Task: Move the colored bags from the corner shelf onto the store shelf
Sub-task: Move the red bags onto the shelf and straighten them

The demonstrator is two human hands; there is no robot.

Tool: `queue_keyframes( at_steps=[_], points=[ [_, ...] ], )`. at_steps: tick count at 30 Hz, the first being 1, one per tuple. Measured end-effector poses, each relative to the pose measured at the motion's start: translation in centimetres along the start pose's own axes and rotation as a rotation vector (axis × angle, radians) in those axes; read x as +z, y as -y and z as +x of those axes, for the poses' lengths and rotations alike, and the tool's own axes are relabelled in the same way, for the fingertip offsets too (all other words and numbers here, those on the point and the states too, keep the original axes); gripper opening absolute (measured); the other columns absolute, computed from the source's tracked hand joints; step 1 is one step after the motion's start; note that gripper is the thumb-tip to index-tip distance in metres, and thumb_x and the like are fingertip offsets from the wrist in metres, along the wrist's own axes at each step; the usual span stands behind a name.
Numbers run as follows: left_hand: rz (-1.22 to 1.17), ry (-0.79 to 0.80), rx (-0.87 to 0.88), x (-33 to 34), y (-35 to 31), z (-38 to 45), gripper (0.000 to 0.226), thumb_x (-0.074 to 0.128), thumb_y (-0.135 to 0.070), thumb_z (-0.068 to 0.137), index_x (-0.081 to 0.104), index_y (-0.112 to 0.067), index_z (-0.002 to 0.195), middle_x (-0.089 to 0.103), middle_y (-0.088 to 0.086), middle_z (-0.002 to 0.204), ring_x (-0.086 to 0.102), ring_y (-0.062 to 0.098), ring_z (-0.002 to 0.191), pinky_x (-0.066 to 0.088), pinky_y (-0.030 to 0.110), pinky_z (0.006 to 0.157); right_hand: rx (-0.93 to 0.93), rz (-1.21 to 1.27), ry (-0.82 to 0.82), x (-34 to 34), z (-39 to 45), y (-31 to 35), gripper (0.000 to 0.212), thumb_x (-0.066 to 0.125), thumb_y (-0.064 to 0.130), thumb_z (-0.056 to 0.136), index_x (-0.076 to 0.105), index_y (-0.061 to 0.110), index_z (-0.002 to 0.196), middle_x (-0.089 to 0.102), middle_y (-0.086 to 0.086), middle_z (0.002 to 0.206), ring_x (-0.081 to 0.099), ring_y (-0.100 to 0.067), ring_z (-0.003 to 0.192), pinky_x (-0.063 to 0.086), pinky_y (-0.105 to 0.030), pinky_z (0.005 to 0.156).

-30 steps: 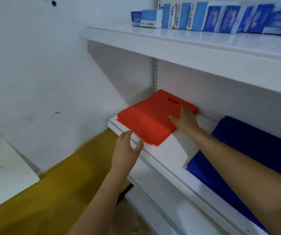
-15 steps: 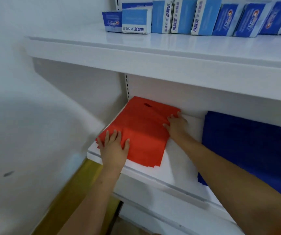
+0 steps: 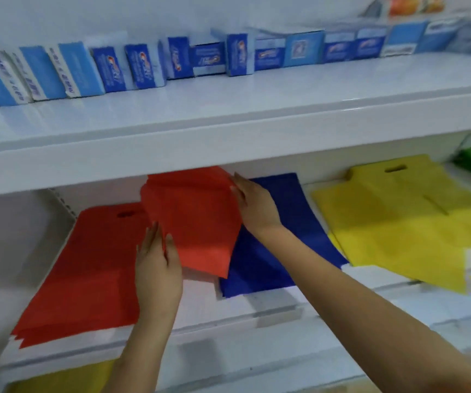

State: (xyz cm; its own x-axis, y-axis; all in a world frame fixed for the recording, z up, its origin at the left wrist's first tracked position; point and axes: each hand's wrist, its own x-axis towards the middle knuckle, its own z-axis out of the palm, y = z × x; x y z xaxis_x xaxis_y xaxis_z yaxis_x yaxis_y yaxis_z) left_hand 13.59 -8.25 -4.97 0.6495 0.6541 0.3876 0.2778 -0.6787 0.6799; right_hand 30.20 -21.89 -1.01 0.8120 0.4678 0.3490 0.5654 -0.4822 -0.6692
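A lifted red bag [image 3: 193,219] is grasped by left hand [image 3: 157,275] at 7 o'clock and right hand [image 3: 252,204] at 2 o'clock.

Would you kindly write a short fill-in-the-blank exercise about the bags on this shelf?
1. Both hands, left hand and right hand, lift a ____ bag.
2. Right of the blue bags lie ____ bags.
3. The toothpaste boxes stand on the ____ shelf.

Missing words: red; yellow; upper
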Motion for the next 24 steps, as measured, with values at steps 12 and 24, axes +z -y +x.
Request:
queue_keyframes(
  at_steps=[12, 24],
  points=[
    [-0.318, 0.488, 0.277, 18.9, -22.7, -9.6, 0.049, 0.032, -0.044, 0.104, 0.048, -0.023, 0.145, 0.056, -0.004, 0.142, 0.055, 0.015, 0.125, 0.048, 0.033, 0.099, 0.32, -0.081, -0.473, -26.6, -12.2, -21.0, 0.032, 0.045, 0.021, 0.102, 0.06, 0.02, 0.13, 0.057, -0.004, 0.137, 0.052, -0.018, 0.125, 0.035, -0.017, 0.092],
    [-0.217, 0.642, 0.367, 38.4, -38.4, -15.7, 0.073, 0.017, -0.063, 0.097, 0.052, -0.015, 0.141, 0.057, 0.009, 0.138, 0.054, 0.028, 0.126, 0.046, 0.049, 0.102, 0.493, -0.04, -0.611, -43.9, -18.4, -37.3, 0.031, 0.046, 0.021, 0.102, 0.062, 0.019, 0.129, 0.063, -0.002, 0.129, 0.054, -0.016, 0.124, 0.037, -0.018, 0.096]
  ],
)
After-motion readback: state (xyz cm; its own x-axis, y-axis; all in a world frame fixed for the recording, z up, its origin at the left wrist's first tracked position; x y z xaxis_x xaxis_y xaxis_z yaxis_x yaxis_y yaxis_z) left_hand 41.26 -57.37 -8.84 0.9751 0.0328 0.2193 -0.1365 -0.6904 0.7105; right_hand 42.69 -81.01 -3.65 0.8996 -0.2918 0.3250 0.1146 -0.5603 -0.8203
